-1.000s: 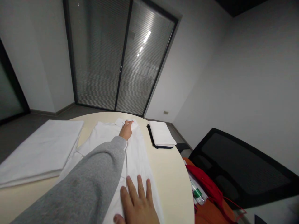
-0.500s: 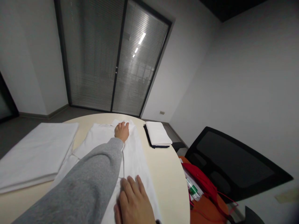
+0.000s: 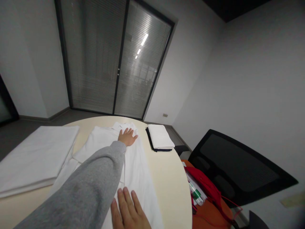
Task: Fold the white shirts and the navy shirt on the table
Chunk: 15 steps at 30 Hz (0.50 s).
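Note:
A white shirt [image 3: 137, 165] lies spread on the table, its collar [image 3: 117, 125] at the far end and a sleeve out to the left. Near the collar, my left hand [image 3: 128, 136] rests palm down on the fabric with its fingers spread. My right hand [image 3: 131, 210] lies flat on the near part of the shirt, fingers stretched out. Neither hand grips anything. My grey left sleeve [image 3: 90, 184] hides part of the shirt's middle and left side.
On the left of the round cream table [image 3: 173, 187] sits a large folded white cloth [image 3: 35, 156]. Folded white cloth [image 3: 160, 135] lies over dark cloth at the right. Beyond the right edge stands a black mesh-backed chair [image 3: 238, 165] with a red bag [image 3: 205, 183] on its orange seat.
My left hand has spread its fingers, which were more curled, and shifted slightly right and toward me. My right hand has slid back toward me and a little left, staying on the shirt.

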### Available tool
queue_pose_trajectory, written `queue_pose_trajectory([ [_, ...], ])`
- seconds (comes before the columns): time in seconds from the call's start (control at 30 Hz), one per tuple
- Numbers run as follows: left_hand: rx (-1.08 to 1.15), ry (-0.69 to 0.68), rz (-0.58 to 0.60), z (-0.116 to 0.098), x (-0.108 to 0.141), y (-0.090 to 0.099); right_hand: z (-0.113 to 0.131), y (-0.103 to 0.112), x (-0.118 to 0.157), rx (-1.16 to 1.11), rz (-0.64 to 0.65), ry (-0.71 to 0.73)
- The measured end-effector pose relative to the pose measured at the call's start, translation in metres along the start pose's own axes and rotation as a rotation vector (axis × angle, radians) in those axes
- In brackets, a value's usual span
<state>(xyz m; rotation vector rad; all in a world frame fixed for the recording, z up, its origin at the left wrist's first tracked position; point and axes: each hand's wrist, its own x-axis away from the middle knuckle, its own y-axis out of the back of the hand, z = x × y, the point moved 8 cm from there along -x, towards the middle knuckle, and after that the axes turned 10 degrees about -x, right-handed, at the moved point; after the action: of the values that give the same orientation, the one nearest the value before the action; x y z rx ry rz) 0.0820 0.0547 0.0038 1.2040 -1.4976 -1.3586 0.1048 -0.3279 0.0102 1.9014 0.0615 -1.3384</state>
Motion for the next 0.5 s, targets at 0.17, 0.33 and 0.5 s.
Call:
queue_pose_trajectory([
  [0.17, 0.002, 0.055, 0.027, 0.006, -0.010, 0.001, 0.003, 0.000, 0.003, -0.038, -0.031, 0.008],
  [0.33, -0.009, 0.029, 0.071, 0.008, -0.017, 0.006, -0.004, -0.011, 0.017, -0.089, 0.018, -0.009],
  [0.5, -0.020, -0.026, 0.083, 0.028, 0.001, 0.037, -0.012, -0.014, 0.012, -0.263, 0.393, -0.050],
])
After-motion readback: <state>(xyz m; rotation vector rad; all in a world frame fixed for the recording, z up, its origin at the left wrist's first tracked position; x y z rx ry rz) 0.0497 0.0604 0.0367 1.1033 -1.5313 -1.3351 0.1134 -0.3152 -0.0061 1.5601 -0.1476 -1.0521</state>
